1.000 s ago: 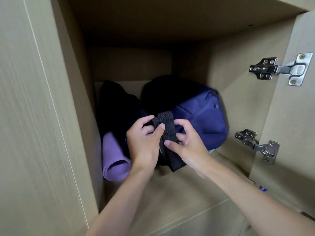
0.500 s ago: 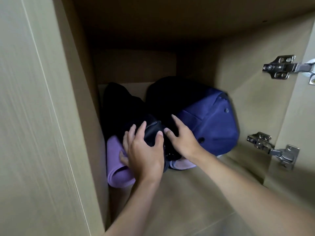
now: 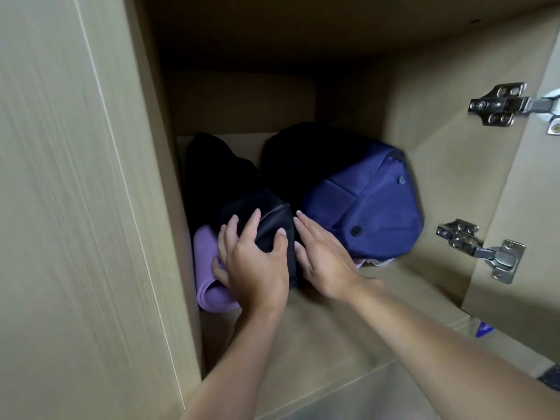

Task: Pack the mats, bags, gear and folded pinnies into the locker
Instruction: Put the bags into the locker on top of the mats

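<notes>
One soft, rounded blk pouch (image 3: 270, 223): L grip (image 3: 257, 268) curled round it, R grip (image 3: 325, 262) flat, open, touching.

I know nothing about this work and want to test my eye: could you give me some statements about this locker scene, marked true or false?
1. The rolled mat is green. False: it is purple.
2. The blue bag lies right of the dark pouch. True.
3. The right hand grips a strap. False: its fingers are straight, flat against the pouch's side.
4. The left hand lies over the dark pouch. True.
5. The locker door is closed. False: it stands open, with its hinges showing.
</notes>
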{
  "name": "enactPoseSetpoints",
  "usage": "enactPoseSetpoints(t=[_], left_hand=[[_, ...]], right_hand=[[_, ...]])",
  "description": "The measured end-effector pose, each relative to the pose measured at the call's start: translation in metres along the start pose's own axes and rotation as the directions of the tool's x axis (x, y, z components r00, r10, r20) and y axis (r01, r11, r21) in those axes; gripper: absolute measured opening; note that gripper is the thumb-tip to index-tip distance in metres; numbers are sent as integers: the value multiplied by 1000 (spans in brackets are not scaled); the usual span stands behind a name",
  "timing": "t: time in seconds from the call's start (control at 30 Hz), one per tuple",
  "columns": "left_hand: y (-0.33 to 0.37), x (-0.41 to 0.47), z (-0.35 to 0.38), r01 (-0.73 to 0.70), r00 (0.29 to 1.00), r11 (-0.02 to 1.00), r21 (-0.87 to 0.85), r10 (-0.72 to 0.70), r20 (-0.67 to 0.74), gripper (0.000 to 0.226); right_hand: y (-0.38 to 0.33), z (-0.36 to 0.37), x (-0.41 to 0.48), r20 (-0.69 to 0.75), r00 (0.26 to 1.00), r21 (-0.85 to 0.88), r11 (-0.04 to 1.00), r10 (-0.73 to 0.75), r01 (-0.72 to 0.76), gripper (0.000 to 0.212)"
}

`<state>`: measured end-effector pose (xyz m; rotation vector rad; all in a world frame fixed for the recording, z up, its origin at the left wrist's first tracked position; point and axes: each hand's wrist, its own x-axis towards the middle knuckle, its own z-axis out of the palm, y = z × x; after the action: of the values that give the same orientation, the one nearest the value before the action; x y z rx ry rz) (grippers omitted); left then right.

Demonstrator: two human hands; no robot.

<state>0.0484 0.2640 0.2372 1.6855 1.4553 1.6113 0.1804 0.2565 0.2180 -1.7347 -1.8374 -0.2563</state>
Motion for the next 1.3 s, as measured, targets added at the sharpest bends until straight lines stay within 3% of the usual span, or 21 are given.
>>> enactPoseSetpoints(t=[0.2, 0.37, 0.43, 0.5, 0.57, 0.63, 0.7, 0.83, 0.93, 1.03, 1.17, 1.3], left_hand=[[0, -10, -5, -45, 996, 996, 78, 40, 76, 63], [6, -34, -16, -295, 947, 942, 160, 266, 180, 52], [11, -48, -22, -436, 895, 887, 153, 409, 178, 37], [20, -73, -21, -520, 831, 854, 24, 500, 243, 24], [28, -111, -13, -517, 735, 837, -178, 541, 409, 17], [35, -158, 0, -466, 596, 838, -283, 534, 600, 14], [36, -212, 16, -389, 444, 865, -317, 478, 758, 10], [30, -328, 37, -297, 134, 895, -333, 384, 913, 14], [13, -422, 44, -226, -75, 913, -340, 332, 940, 13], [-8, -508, 40, -242, -252, 911, -333, 272, 929, 15], [-34, -597, 16, -239, -391, 923, -302, 193, 900, 23], [-61, -649, -6, -364, -474, 893, -266, 68, 878, 58]], right_hand=[[-4, -15, -28, 51, 993, 39, 994, 104, -106, 72], [1, -44, -82, 13, 982, 103, 976, 189, -189, 62], [3, -55, -111, 5, 975, 123, 968, 221, -220, 61], [10, -66, -151, 6, 958, 134, 949, 285, -284, 53], [20, -77, -201, -1, 925, 145, 915, 381, -377, 45], [32, -85, -255, -17, 868, 164, 857, 497, -488, 41], [43, -92, -315, -35, 775, 177, 767, 631, -617, 37], [58, -108, -450, -71, 535, 139, 540, 842, -830, 27], [51, -115, -562, -117, 308, 91, 319, 944, -943, 20], [28, -120, -663, -216, 83, 1, 85, 973, -996, 21], [-12, -123, -761, -335, -220, 0, -233, 916, -972, 38], [-31, -116, -820, -293, -456, 107, -445, 841, -889, 65]])
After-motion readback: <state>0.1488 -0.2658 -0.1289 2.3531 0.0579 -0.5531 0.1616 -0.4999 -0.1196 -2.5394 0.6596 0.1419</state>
